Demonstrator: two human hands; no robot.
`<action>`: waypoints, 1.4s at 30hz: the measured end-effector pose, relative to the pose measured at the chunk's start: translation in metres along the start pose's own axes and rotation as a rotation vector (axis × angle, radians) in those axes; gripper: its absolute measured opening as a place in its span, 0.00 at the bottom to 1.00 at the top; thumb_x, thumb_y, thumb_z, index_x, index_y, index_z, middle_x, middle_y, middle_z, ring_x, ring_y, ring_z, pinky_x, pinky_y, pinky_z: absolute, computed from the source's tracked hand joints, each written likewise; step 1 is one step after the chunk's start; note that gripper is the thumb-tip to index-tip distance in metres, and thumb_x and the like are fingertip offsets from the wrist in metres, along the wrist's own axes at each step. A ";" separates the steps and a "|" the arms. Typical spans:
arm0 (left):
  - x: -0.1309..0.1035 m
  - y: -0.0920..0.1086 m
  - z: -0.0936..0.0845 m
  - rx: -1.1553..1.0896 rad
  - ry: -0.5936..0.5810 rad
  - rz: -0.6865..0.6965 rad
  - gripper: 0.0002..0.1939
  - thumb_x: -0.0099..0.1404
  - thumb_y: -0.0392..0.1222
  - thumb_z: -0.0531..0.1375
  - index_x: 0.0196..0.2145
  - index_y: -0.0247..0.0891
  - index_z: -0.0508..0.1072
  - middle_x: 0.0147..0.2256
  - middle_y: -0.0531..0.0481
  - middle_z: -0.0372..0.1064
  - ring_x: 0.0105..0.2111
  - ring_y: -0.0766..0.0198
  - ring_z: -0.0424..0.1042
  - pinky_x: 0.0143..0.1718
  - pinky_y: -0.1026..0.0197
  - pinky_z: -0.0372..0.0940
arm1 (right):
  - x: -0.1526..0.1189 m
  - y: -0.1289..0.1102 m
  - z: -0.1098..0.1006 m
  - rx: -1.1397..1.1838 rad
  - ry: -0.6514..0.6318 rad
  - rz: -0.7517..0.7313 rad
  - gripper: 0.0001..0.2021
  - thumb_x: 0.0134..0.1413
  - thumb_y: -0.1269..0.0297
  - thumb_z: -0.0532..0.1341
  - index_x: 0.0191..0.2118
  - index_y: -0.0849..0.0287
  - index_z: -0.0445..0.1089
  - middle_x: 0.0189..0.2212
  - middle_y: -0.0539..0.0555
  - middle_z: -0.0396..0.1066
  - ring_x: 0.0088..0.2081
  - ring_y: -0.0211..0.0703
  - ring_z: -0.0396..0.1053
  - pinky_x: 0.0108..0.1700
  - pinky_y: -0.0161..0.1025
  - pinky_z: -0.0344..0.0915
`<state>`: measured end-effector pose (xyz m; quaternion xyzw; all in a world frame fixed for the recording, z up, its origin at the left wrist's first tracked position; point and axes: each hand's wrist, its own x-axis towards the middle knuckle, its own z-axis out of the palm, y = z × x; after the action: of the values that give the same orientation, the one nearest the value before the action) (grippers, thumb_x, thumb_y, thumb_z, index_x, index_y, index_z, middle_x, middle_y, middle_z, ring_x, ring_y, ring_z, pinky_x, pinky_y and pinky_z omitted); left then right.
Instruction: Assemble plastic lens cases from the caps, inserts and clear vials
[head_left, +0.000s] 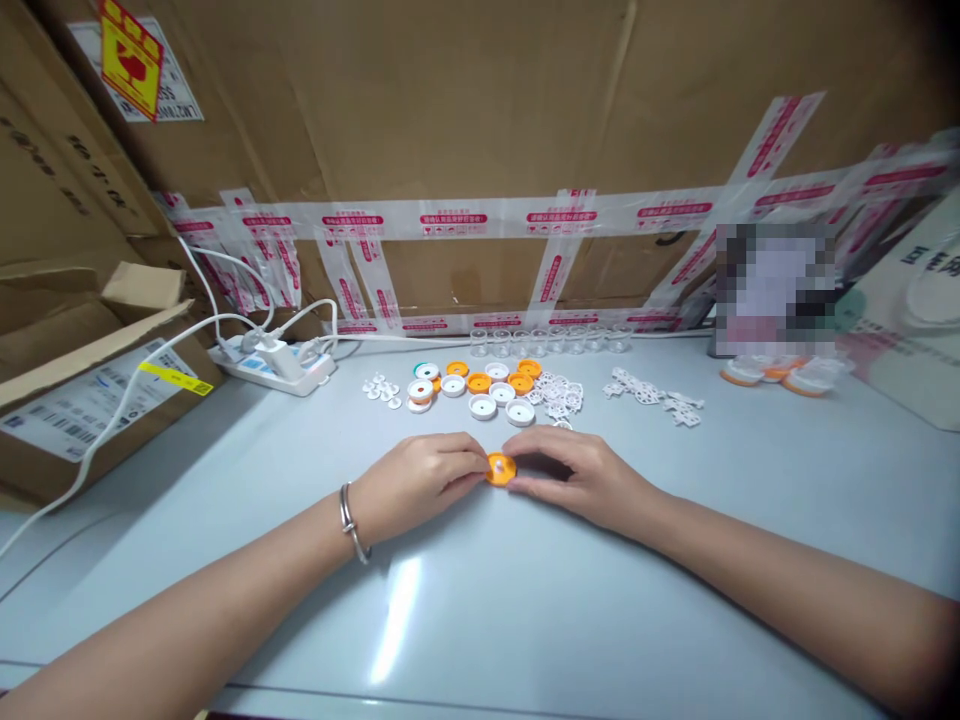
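Between my two hands is an orange round plastic piece point(501, 478) with a small white part at its centre. My left hand point(424, 478) pinches its left edge with thumb and fingers pressed together. My right hand point(589, 475) grips the opposite edge, thumb in front and fingers behind. Just beyond my hands lie several white round caps point(519, 412) and orange round caps point(522, 383). A heap of white openwork plastic pieces point(559, 396) is to their right, and small white round pieces point(382, 390) sit to their left.
Clear plastic cups point(540, 343) line the back by a taped cardboard box point(450, 120). More white openwork pieces point(645, 388) and several orange-based clear items point(814, 378) lie right. A power strip point(300, 375) with cables and an open carton point(112, 390) stand left.
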<state>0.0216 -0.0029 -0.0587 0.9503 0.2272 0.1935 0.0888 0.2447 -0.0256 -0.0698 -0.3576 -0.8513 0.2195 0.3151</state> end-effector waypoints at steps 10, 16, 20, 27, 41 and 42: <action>0.002 -0.001 0.002 -0.067 0.023 -0.047 0.10 0.65 0.37 0.53 0.41 0.37 0.71 0.38 0.49 0.72 0.37 0.67 0.71 0.39 0.66 0.67 | 0.001 0.001 0.003 -0.014 -0.001 0.005 0.09 0.54 0.63 0.58 0.42 0.57 0.69 0.35 0.53 0.73 0.37 0.39 0.69 0.40 0.35 0.65; 0.004 0.000 0.002 -0.063 0.044 -0.054 0.10 0.65 0.37 0.53 0.41 0.37 0.72 0.39 0.49 0.72 0.38 0.67 0.71 0.40 0.65 0.67 | 0.001 0.003 0.003 -0.046 0.031 0.013 0.09 0.56 0.63 0.57 0.40 0.57 0.70 0.34 0.54 0.73 0.36 0.39 0.69 0.39 0.36 0.66; 0.003 0.000 0.002 -0.040 0.033 -0.062 0.11 0.65 0.36 0.52 0.43 0.38 0.72 0.39 0.49 0.72 0.38 0.67 0.71 0.41 0.65 0.68 | 0.002 0.003 0.003 -0.056 0.028 0.014 0.09 0.56 0.63 0.57 0.41 0.57 0.70 0.34 0.53 0.72 0.36 0.39 0.69 0.39 0.36 0.65; 0.003 -0.001 0.003 -0.023 0.029 -0.037 0.12 0.65 0.36 0.52 0.44 0.39 0.72 0.39 0.47 0.71 0.36 0.67 0.71 0.39 0.65 0.68 | 0.002 0.003 0.003 -0.068 0.030 -0.002 0.09 0.56 0.63 0.57 0.41 0.57 0.70 0.34 0.53 0.73 0.36 0.39 0.69 0.38 0.36 0.66; 0.004 0.002 0.002 0.016 0.004 -0.027 0.14 0.66 0.37 0.50 0.44 0.38 0.72 0.39 0.46 0.70 0.36 0.67 0.71 0.39 0.64 0.69 | 0.001 0.006 0.006 -0.096 0.033 -0.056 0.09 0.57 0.64 0.56 0.41 0.56 0.70 0.35 0.54 0.72 0.37 0.41 0.69 0.40 0.38 0.66; 0.004 0.002 0.002 0.021 -0.005 -0.027 0.14 0.66 0.37 0.49 0.44 0.38 0.72 0.39 0.46 0.70 0.36 0.67 0.71 0.39 0.64 0.69 | 0.001 0.007 0.006 -0.099 0.033 -0.062 0.09 0.57 0.64 0.56 0.41 0.56 0.70 0.35 0.55 0.72 0.38 0.41 0.69 0.40 0.39 0.67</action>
<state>0.0261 -0.0032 -0.0583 0.9485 0.2419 0.1876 0.0817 0.2429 -0.0214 -0.0777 -0.3500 -0.8663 0.1613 0.3177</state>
